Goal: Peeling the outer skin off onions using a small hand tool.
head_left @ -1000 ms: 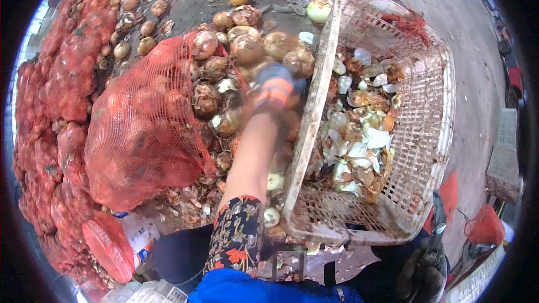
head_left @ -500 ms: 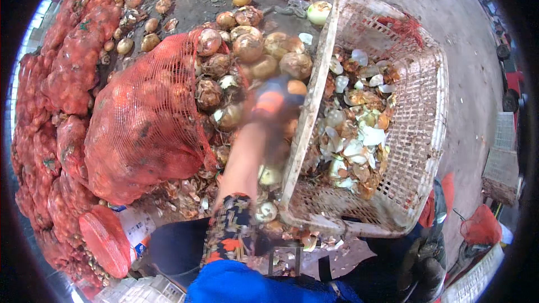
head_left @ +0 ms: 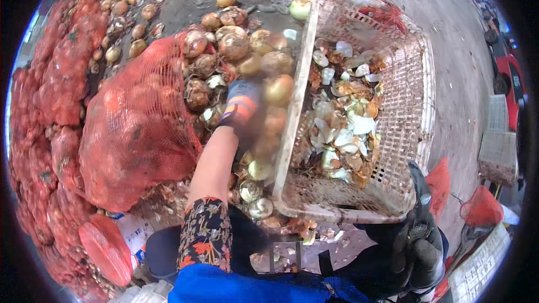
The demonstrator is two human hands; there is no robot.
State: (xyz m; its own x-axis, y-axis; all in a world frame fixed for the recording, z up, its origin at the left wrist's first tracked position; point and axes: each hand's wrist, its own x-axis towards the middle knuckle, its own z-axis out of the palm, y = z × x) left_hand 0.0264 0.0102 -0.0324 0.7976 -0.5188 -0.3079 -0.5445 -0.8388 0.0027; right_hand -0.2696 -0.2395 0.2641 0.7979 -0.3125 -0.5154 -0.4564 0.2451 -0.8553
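Observation:
My left hand (head_left: 242, 98), in a glove with blue, grey and orange bands, reaches into a pile of onions (head_left: 233, 44) at the mouth of a red mesh sack (head_left: 140, 123). Its fingers are hidden among the onions and blurred. A yellow onion (head_left: 278, 89) lies just right of it, against the crate's side. At the lower right is my right hand (head_left: 418, 241) in a dark glove, beside the near right corner of a dirty white plastic crate (head_left: 404, 117). One finger stretches upward, apart from the others; I see no onion in this hand.
Inside the crate lie onion skins and pale peeled layers (head_left: 351, 129). Full red mesh sacks (head_left: 67, 78) are stacked along the left. Loose onions (head_left: 113, 53) are scattered on the floor behind. A white bucket (head_left: 135, 233) with red mesh stands near my knee.
My left hand has moved left and lower in the picture, away from the crate's edge and over the onions. My right hand has risen further into view. The whole view has shifted slightly.

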